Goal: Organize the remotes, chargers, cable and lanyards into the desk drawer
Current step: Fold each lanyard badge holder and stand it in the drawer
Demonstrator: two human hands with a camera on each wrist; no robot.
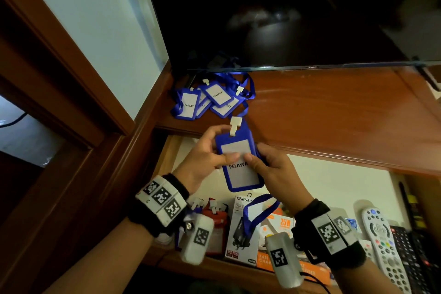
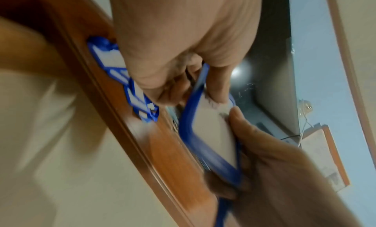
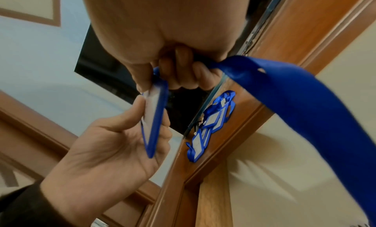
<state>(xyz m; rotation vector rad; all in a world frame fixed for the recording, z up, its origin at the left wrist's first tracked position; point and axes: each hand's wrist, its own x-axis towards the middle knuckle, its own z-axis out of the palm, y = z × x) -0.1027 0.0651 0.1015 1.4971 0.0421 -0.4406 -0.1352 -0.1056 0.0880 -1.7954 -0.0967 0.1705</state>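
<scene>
I've got the blue badge holder (image 1: 241,162) up in the air over the open drawer (image 1: 334,181), near its left end. My left hand (image 1: 205,153) pinches its left edge, fingers clamped on it; my right hand (image 1: 274,169) grips the right edge, its strap (image 3: 289,92) trailing from those fingers. More blue lanyards (image 1: 210,98) lie piled on the tabletop (image 1: 334,107), far left. Charger boxes (image 1: 241,227) and remotes (image 1: 381,241) sit in the drawer

Head view dim, warm-toned; strong wide-angle bending is seen at the edges. Faint reflections are carried by the dark TV screen (image 1: 298,14). Left wrist view is heavily motion-blurred; right wrist view is blurred toward its edges.
</scene>
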